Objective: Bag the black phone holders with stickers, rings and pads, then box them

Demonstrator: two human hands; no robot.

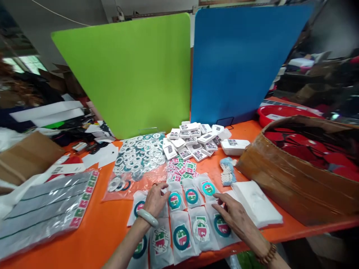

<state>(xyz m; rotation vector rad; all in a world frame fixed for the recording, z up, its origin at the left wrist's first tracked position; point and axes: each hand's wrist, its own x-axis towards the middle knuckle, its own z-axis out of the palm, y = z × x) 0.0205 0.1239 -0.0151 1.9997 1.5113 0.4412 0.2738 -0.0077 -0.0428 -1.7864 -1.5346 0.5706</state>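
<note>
Two rows of white translucent packets [179, 254] lie along the table's front edge. Most bear a teal ring [181, 238] over a pink-and-green card; a few show a white ring [201, 229] instead. My left hand [156, 200], with a pale bangle at the wrist, rests over the back row, fingers bent but apart at a packet with a teal ring [174, 201]. Over the right end hovers my right hand [235, 215], wearing a bead bracelet, its fingers spread near another teal ring [209, 188]. Nothing shows in either hand; part of the packets under them is hidden.
Behind the packets lie small pink-and-green cards [182, 170], a plastic bag of rings [137, 153] and a heap of small white boxes [193, 140]. At right are a white stack [256, 203] and a cardboard box [283, 179]. Green [126, 74] and blue [241, 63] panels stand behind.
</note>
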